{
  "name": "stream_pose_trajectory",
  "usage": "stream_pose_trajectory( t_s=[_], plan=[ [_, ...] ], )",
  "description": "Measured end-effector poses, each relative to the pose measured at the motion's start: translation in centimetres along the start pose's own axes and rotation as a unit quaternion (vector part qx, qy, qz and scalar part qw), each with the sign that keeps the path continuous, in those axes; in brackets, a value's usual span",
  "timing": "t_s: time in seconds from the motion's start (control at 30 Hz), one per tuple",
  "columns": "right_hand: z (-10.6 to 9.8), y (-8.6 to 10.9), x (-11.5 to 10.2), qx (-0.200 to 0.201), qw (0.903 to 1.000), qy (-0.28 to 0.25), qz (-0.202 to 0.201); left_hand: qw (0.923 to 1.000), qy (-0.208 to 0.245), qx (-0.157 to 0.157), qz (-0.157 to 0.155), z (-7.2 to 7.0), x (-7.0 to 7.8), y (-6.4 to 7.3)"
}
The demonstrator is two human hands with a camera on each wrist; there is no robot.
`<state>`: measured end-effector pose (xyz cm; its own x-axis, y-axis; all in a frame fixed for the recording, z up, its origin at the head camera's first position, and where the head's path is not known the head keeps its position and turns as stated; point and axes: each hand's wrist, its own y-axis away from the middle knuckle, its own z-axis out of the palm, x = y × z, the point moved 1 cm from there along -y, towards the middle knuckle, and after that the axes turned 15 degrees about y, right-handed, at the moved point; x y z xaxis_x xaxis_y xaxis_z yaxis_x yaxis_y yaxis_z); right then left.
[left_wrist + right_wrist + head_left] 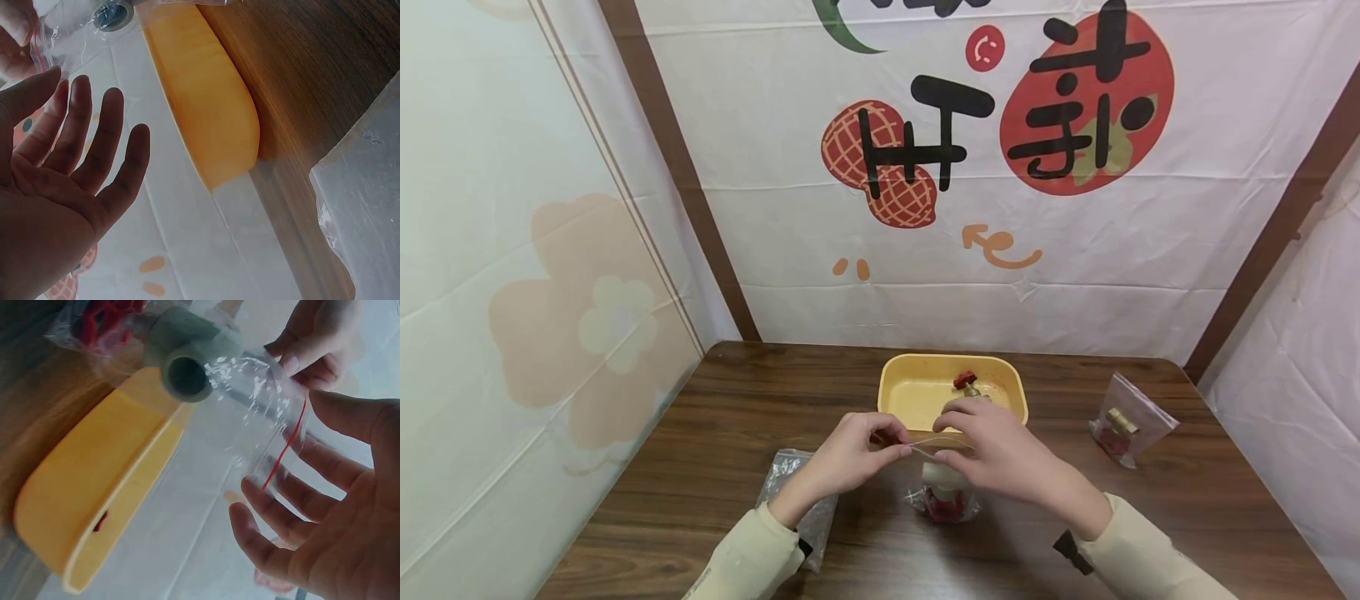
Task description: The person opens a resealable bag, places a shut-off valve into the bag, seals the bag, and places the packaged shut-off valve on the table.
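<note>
A clear zip bag [250, 394] with a red seal line stands near the table's front, its mouth parted. Inside it are a pale green pipe fitting [942, 476] and something red [943, 506]. My left hand [850, 457] pinches one end of the bag's rim between thumb and fingers. On the other end is my right hand [1011, 450], thumb and fingers spread apart about the mouth. In the right wrist view, right fingertips [253, 487] lie against the film by the red line.
Behind the hands sits a yellow tray [889, 392] holding a red-handled brass valve [970, 386]. Another clear bag [1131, 425] with a brass and red piece stands at right. A flat clear bag [820, 521] lies under the left forearm. Printed cloth walls [775, 208] border the table.
</note>
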<state>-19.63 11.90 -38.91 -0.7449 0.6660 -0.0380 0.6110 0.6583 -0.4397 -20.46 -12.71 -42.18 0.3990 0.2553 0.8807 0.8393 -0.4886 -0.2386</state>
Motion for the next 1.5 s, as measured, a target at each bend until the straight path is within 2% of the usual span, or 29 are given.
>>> stream_pose_trajectory(
  t_s=[0.17,0.5,1.0,1.27,1.5],
  plan=[
    [0.3,-1.4,-1.3,-0.008,0.9989,0.042,-0.018,0.9999,-0.004,0.000,0.011,0.0,-0.1,0.1],
    [1.2,-3.2,-2.1,-0.016,0.9987,0.038,-0.030,0.9995,-0.001,0.012,0.028,0.4,0.1,0.1],
    [1.4,-3.6,-2.2,-0.034,0.9975,0.051,-0.036,0.9987,-0.001,0.028,0.042,0.6,0.1,0.1],
    [1.9,-3.6,-2.1,-0.025,0.9980,0.043,-0.040,0.9981,-0.005,0.030,0.054,0.8,-0.2,0.1],
    [1.9,-3.2,-1.4,-0.046,0.9988,0.011,-0.011,0.9985,-0.006,0.031,0.044,0.6,-0.1,0.1]
  ],
)
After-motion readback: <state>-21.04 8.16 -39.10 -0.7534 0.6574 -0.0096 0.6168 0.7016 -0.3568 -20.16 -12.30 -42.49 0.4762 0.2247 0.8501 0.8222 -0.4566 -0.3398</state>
